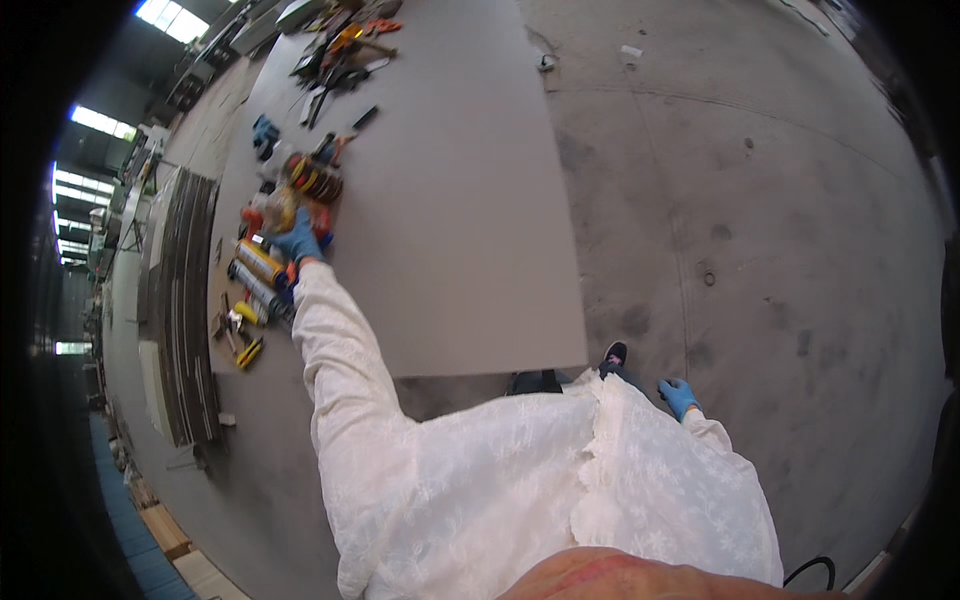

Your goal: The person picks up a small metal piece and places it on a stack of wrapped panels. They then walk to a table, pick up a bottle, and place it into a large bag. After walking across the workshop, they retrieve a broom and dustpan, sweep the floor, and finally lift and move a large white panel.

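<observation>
My left hand point(298, 238), in a blue glove, reaches to the cluster of items along the table's left side. Its fingers close on a clear bottle with yellowish contents point(282, 210), though blur softens the grip. Just beyond stands a dark round can with a yellow and red label point(315, 178). A yellow cartridge tube point(262, 262) and a grey cartridge tube point(255, 287) lie nearer me, beside my left wrist. My right hand point(679, 398), also gloved in blue, hangs by my side past the table's edge, its fingers loosely apart with nothing in them.
The large grey table point(460, 200) spreads in front of me. Several hand tools point(345, 55) are heaped at its far end, and small yellow-handled tools point(250, 352) lie at the near left corner. A stack of panels point(180, 310) stands left of the table. Concrete floor point(760, 250) extends to the right.
</observation>
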### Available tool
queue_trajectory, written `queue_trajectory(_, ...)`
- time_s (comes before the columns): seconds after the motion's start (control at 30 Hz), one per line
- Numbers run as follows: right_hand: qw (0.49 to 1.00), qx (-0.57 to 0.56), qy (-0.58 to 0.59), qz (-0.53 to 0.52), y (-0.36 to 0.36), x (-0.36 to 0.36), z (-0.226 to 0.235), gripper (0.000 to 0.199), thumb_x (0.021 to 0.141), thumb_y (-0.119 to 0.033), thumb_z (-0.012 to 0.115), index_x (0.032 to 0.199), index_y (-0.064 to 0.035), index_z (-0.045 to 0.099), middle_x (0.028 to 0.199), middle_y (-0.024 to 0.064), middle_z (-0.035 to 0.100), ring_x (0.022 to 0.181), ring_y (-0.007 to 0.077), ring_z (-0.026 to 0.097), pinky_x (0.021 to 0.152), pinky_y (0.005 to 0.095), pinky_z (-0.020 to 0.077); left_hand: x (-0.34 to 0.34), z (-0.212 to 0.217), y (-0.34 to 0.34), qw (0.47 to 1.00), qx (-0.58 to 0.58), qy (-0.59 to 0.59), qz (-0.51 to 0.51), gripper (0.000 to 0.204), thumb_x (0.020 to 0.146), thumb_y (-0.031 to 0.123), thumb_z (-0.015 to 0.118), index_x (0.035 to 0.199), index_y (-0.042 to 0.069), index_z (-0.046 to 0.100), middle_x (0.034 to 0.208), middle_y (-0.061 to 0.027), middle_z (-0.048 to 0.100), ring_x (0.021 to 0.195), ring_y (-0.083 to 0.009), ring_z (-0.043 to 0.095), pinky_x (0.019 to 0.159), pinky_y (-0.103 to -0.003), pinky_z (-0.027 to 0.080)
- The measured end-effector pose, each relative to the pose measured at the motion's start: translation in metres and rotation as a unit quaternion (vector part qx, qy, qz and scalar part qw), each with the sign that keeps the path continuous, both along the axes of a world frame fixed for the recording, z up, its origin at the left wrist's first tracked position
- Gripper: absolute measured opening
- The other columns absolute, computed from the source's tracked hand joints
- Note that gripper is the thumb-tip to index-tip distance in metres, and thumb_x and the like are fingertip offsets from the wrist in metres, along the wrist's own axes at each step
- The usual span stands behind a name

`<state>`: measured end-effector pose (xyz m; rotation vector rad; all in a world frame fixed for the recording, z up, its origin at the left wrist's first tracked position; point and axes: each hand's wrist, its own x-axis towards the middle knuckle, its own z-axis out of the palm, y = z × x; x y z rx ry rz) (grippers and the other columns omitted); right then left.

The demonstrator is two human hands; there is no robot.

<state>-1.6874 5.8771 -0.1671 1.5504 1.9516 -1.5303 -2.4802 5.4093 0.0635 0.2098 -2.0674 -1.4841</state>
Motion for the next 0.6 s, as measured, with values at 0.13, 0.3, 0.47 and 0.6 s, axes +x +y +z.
queue_trajectory(0.13, 0.992, -0.050, -0.093, -0.069, 0.102, 0.037, 0.023, 0.031, 0.084, -0.033, 0.064, 0.090, -0.0026, 0.069, 0.074, 0.0056, 0.065, 0.063, 0.0132, 0.057, 0.057, 0.0323, 0.0459, 0.013, 0.013, 0.014, 0.990, -0.070, -0.075, 0.092, 0.092, 0.062, 0.025, 0.092, 0.134, -0.002, 0.041, 0.128, -0.0179, 0.059, 0.110, -0.0324, 0.062, 0.098, -0.038, 0.051)
queue_trajectory(0.3, 0.988, 0.023, -0.154, -0.007, 0.249, -0.006, 0.025, 0.035, 0.087, -0.042, 0.063, 0.095, -0.0081, 0.069, 0.079, 0.0061, 0.067, 0.063, 0.0164, 0.060, 0.050, 0.0309, 0.0433, 0.054, 0.035, 0.052, 0.955, -0.072, -0.173, 0.230, 0.106, 0.063, 0.041, 0.089, 0.135, -0.012, 0.033, 0.132, -0.0293, 0.051, 0.114, -0.0375, 0.059, 0.098, -0.044, 0.048)
queue_trajectory(0.47, 1.000, -0.003, -0.001, -0.007, 0.363, -0.148, 0.004, 0.033, 0.090, -0.038, 0.063, 0.103, -0.0078, 0.068, 0.083, 0.0032, 0.068, 0.069, 0.0131, 0.061, 0.055, 0.0280, 0.0444, 0.101, 0.014, 0.137, 0.892, -0.282, -0.082, 0.343, 0.105, 0.069, 0.047, 0.080, 0.140, -0.012, 0.030, 0.136, -0.0330, 0.043, 0.127, -0.0454, 0.044, 0.106, -0.053, 0.037)
queue_trajectory(0.6, 0.997, -0.026, 0.056, 0.037, 0.396, -0.243, 0.009, 0.034, 0.091, -0.037, 0.062, 0.107, -0.0077, 0.067, 0.084, 0.0020, 0.069, 0.070, 0.0108, 0.061, 0.055, 0.0263, 0.0433, 0.123, -0.004, 0.261, 0.840, -0.418, 0.104, 0.329, 0.091, 0.075, 0.041, 0.078, 0.138, -0.010, 0.037, 0.139, -0.0312, 0.041, 0.135, -0.0442, 0.036, 0.110, -0.055, 0.032)
